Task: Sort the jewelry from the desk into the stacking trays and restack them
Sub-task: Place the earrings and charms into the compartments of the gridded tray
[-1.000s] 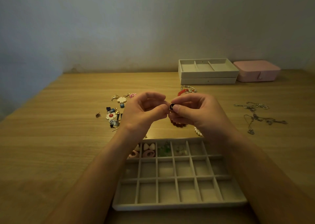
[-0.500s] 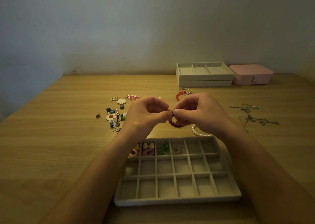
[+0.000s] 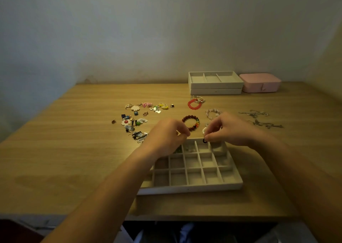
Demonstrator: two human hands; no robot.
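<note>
Wooden desk, right hand grip pinching dark ring over grid tray

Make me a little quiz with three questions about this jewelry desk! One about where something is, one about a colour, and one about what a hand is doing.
1. Where is the pink box?
A. Right beside the stacked trays at the back of the desk
B. Inside the grid tray
C. Under the left hand

2. What colour is the bracelet lying nearest the stacked trays?
A. Blue
B. Bright red
C. Black

3. What is the right hand doing?
A. Lying flat on the desk
B. Lifting the pink box
C. Pinching a small dark piece over the grid tray

Answers: 1 A, the box sits just right of the stack by the wall. 2 B, its beads are bright red. 3 C, the fingertips close on the piece above the tray's far row.
</note>
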